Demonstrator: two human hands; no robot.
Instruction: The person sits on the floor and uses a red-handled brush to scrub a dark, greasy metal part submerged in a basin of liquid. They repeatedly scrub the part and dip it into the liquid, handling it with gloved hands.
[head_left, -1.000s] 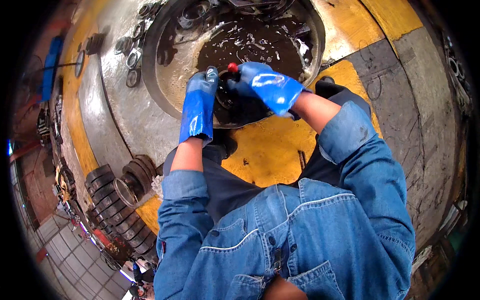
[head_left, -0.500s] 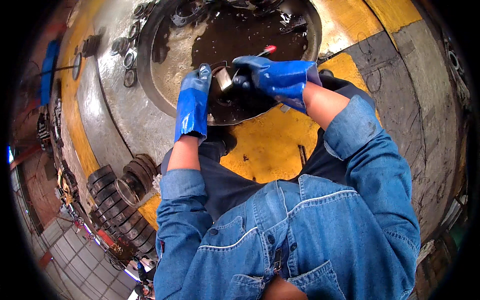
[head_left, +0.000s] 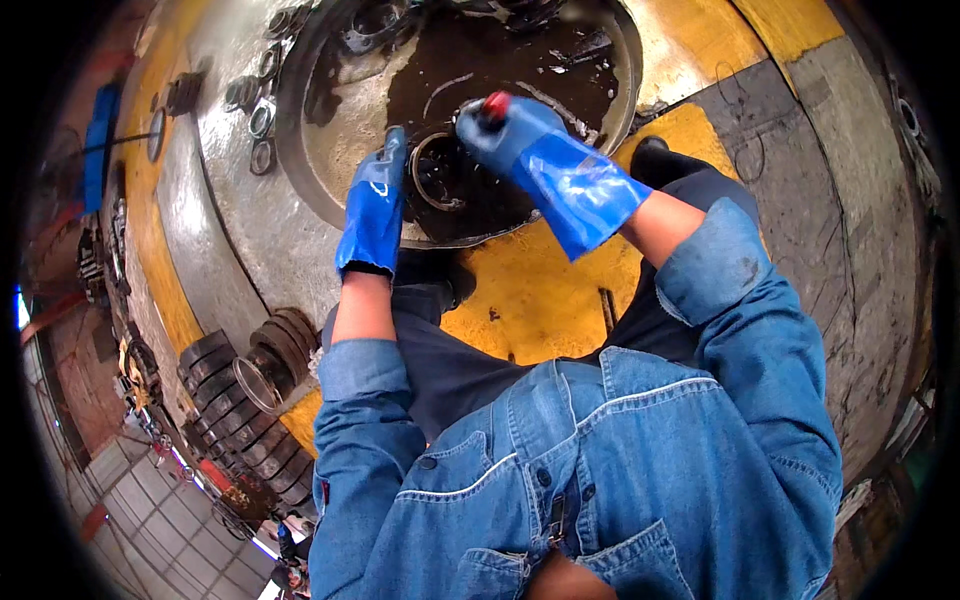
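A metal ring (head_left: pixel 418 186) sits in the round basin's (head_left: pixel 291 132) near part. The left hand (head_left: pixel 378 172) points forward over the basin's near-left side, beside the ring; whether its hidden fingers grip it, I cannot tell. The right hand (head_left: pixel 512 138), angled inward over the basin, clenches a red handle (head_left: pixel 496 104).

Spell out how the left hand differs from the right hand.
The left hand is at the ring's left edge; the right hand grips a red-tipped tool. The left hand points nearly straight up the picture; the right hand slants up leftward. Both wear blue gloves.
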